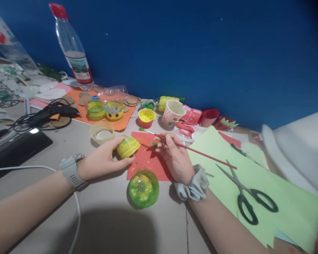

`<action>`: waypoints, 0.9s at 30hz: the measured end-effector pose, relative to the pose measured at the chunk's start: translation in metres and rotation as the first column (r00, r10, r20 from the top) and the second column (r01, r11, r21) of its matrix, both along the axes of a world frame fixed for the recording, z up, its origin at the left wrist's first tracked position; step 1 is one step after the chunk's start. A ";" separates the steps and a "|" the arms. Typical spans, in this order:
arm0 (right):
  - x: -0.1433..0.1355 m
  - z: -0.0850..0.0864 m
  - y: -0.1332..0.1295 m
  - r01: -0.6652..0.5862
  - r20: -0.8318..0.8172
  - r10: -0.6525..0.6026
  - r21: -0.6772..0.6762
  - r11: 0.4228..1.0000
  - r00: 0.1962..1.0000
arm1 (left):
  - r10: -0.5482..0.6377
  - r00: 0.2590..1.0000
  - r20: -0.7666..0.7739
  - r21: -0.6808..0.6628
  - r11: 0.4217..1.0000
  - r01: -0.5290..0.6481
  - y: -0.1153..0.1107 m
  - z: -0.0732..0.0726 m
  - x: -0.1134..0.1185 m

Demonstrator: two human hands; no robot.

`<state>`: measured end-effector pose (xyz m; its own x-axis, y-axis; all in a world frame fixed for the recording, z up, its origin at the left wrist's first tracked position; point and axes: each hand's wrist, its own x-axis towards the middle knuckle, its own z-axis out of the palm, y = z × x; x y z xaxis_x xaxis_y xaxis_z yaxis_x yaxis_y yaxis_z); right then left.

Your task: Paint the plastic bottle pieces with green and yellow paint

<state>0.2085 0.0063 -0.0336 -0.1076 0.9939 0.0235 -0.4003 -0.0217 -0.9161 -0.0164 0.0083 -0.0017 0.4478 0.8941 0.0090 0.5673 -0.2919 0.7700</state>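
My left hand (107,158) grips a yellow-painted plastic bottle bottom (128,147), tilted above the left edge of a red paper sheet (143,165). In my right hand (175,158) is a thin red paintbrush (201,151), its green-tipped bristles pointing left, apart from the bottle bottom. A green-and-yellow painted bottle bottom (144,188) rests at the near edge of the red sheet. Beyond the hands stand a small cup of yellow paint (146,118) and a cup of green paint (147,104). A pale yellowish plastic ring (102,132) lies beyond my left hand.
Scissors (241,187) lie on green paper (214,148) at right. A patterned paper cup (172,113), a water bottle (75,56) and painted rings (113,110) on orange paper stand at the back. A glue gun (60,110) and a white cable (78,211) are at left.
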 end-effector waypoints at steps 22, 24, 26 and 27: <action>-0.008 0.002 -0.013 -0.047 0.195 0.046 0.005 0.999 0.980 | 0.028 0.999 0.036 -0.015 1.000 -0.027 -0.001 -0.003 0.002; -0.007 0.003 -0.013 -0.011 0.212 0.007 0.017 1.000 0.977 | 0.031 0.999 0.043 -0.013 0.999 -0.031 -0.001 -0.002 0.002; -0.007 0.002 -0.013 -0.002 0.210 -0.002 0.020 1.000 0.978 | 0.036 0.998 0.044 -0.019 0.999 -0.036 -0.001 -0.002 0.002; -0.007 0.002 -0.013 -0.019 0.211 0.015 0.016 1.000 0.977 | 0.036 0.998 0.043 -0.027 0.999 -0.035 -0.001 -0.001 0.003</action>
